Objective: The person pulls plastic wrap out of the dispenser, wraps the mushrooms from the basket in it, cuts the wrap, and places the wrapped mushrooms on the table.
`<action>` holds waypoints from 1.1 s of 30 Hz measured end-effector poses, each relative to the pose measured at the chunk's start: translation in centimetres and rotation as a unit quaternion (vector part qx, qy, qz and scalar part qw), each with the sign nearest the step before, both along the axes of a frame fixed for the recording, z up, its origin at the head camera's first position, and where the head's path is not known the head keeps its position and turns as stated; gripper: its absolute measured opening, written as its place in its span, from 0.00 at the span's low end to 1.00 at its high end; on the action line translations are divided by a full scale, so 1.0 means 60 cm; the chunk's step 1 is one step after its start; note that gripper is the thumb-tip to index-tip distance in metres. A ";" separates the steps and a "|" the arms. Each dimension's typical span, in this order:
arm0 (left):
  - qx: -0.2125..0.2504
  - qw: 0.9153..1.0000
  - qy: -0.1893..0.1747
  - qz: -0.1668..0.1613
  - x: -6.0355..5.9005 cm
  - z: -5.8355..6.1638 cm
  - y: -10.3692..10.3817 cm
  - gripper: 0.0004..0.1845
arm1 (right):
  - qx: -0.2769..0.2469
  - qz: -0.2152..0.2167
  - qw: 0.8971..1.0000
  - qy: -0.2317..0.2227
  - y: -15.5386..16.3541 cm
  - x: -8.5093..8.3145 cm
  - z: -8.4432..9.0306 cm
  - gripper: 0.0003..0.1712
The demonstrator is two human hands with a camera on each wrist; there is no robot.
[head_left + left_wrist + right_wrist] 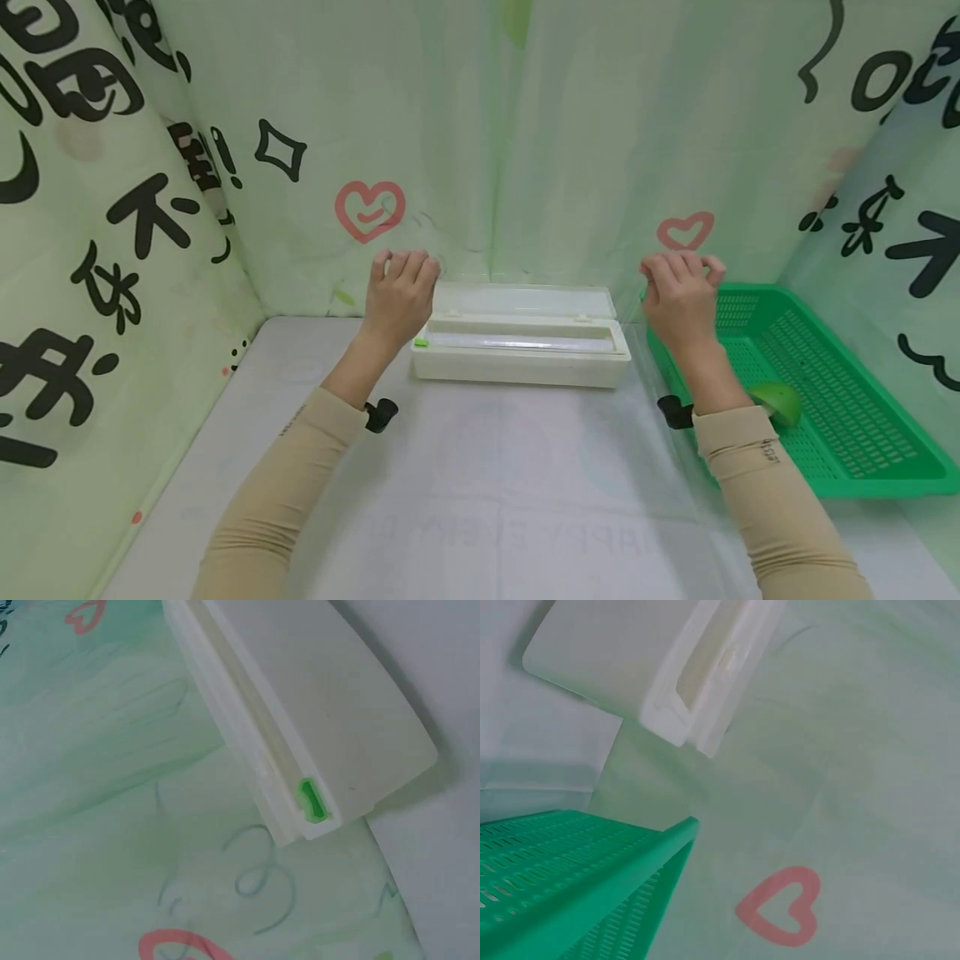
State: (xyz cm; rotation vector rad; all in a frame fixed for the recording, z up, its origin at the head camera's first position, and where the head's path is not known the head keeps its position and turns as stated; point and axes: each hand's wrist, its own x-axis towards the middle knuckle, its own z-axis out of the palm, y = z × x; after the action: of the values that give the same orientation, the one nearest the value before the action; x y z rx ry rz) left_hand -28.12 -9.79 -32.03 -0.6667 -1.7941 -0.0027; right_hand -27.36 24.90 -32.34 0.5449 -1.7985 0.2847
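Observation:
A long white film dispenser box (521, 367) (322, 712) (630, 652) lies at the back of the table with its lid (525, 298) folded open. A small green slider (421, 342) (313, 801) sits at its left end. My left hand (401, 287) is raised above the box's left end with its fingers curled. Above the right end, my right hand (678, 287) is curled the same way. A faint edge of clear film (633, 307) runs from the right hand down to the box. The film is barely visible. Neither wrist view shows fingers.
A green slotted basket (862, 475) (570, 877) stands at the right, holding a rounded green object (780, 400) partly hidden by my right forearm. Printed green curtains close in the back and both sides. The pale table top (480, 500) lies in front of the box.

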 end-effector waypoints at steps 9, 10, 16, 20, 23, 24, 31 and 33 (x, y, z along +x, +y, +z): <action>0.006 1.000 0.014 -0.003 0.009 0.019 -0.004 0.04 | -0.001 -0.004 1.000 -0.002 0.002 0.008 0.020 0.04; 0.008 1.000 0.014 -0.004 0.011 0.021 -0.005 0.04 | 0.000 -0.005 1.000 -0.005 0.002 0.009 0.022 0.04; 0.007 1.000 0.015 -0.009 0.019 0.032 -0.005 0.07 | -0.006 0.001 1.000 -0.001 0.004 0.013 0.033 0.03; 0.005 1.000 0.017 -0.016 0.025 0.039 -0.005 0.07 | -0.015 0.006 1.000 0.010 0.005 0.015 0.037 0.02; 0.005 1.000 0.020 -0.021 0.030 0.043 -0.005 0.08 | -0.023 0.014 0.999 0.020 0.004 0.018 0.039 0.03; 0.006 0.999 0.021 -0.023 0.031 0.043 -0.005 0.08 | -0.025 0.018 0.999 0.023 0.003 0.020 0.039 0.04; 0.010 0.998 0.030 -0.055 0.052 0.040 -0.007 0.10 | -0.043 0.052 0.995 0.067 -0.003 0.051 0.041 0.14; 0.008 0.997 0.037 -0.070 0.064 0.036 -0.007 0.11 | -0.045 0.062 0.994 0.084 -0.006 0.064 0.041 0.15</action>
State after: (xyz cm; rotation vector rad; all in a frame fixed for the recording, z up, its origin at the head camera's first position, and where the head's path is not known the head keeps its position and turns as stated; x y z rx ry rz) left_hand -24.27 -10.20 -29.90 -0.7699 -1.6727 -0.0852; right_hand -23.50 24.56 -29.88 0.5995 -1.5844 0.3906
